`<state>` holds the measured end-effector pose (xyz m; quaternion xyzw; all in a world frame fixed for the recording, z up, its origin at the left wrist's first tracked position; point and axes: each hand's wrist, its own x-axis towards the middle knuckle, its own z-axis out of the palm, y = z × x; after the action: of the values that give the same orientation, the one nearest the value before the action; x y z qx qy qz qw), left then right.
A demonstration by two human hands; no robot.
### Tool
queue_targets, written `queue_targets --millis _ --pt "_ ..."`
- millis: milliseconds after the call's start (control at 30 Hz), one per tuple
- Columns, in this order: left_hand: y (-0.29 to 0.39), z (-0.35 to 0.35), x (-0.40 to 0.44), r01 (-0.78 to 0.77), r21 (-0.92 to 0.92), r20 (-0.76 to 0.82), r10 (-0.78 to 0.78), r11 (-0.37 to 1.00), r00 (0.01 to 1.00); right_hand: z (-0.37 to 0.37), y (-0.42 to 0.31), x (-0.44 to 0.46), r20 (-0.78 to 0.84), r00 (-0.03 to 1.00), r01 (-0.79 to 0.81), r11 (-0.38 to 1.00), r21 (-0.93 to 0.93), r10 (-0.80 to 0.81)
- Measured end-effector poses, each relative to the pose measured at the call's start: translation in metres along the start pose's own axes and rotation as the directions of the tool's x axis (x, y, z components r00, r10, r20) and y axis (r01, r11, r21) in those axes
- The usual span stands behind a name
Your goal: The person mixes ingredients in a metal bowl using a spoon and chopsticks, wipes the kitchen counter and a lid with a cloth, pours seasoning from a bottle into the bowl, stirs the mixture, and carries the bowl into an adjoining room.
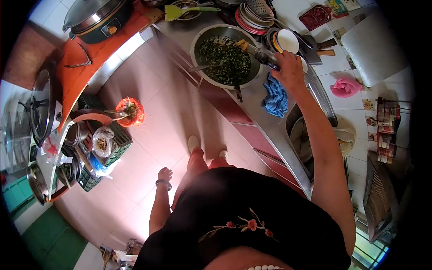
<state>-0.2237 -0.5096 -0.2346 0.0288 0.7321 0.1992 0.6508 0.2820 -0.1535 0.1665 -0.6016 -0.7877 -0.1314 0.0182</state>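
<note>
My right hand [290,72] is closed around the dark end of a shiny, bottle-like thing [264,56]. Its yellow end points over a large metal bowl [194,54] on the counter; what kind of thing it is, I cannot make out. Chopped green and whitish food [225,56] fills the bowl. A metal utensil [204,68] and dark sticks [238,87] rest in the food, reaching past the rim. A crumpled blue cloth [275,96] lies below my right hand. My left hand [165,174], with a dark band at the wrist, hangs open above the floor.
Stacked plates and bowls [252,20] stand behind the metal bowl, near cleavers [321,49]. A sink [299,135] is set into the counter on the right. Across the floor stand an electric pan [96,20], green crates [119,146] and a red bag [130,111].
</note>
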Motion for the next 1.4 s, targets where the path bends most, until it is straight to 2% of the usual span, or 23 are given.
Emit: queue_targets --millis 167,367,567,767,1067,1167,1400 --pt "-0.002 -0.006 -0.002 -0.005 0.048 -0.026 0.006 0.999 1.000 0.002 -0.002 0.005 -0.006 1.000 0.006 1.000 -0.029 -0.007" --pt "-0.003 -0.011 0.002 0.049 -0.037 -0.053 -0.051 0.998 0.997 0.000 -0.007 0.013 0.043 0.999 -0.006 0.998 -0.058 0.008" --pt "-0.003 -0.007 0.002 0.009 0.012 -0.046 -0.009 1.000 0.999 0.001 -0.010 0.017 0.024 1.000 0.017 0.999 -0.035 -0.017" --pt "-0.010 -0.014 0.015 0.054 -0.131 0.039 -0.049 0.990 0.998 0.000 -0.015 0.020 0.020 0.999 0.026 0.999 -0.022 -0.026" --pt "-0.010 -0.018 0.015 0.077 -0.126 0.038 -0.073 0.989 0.997 0.005 -0.013 0.021 -0.003 0.998 0.064 0.996 -0.055 -0.064" --pt "-0.004 -0.013 0.006 0.028 -0.011 -0.004 -0.028 1.000 1.000 0.006 -0.013 0.021 0.006 0.998 0.065 0.995 -0.075 -0.065" --pt "0.001 -0.011 0.008 0.036 -0.003 -0.006 -0.036 0.999 0.999 0.003 -0.016 0.024 0.014 0.998 0.062 0.995 -0.083 -0.061"
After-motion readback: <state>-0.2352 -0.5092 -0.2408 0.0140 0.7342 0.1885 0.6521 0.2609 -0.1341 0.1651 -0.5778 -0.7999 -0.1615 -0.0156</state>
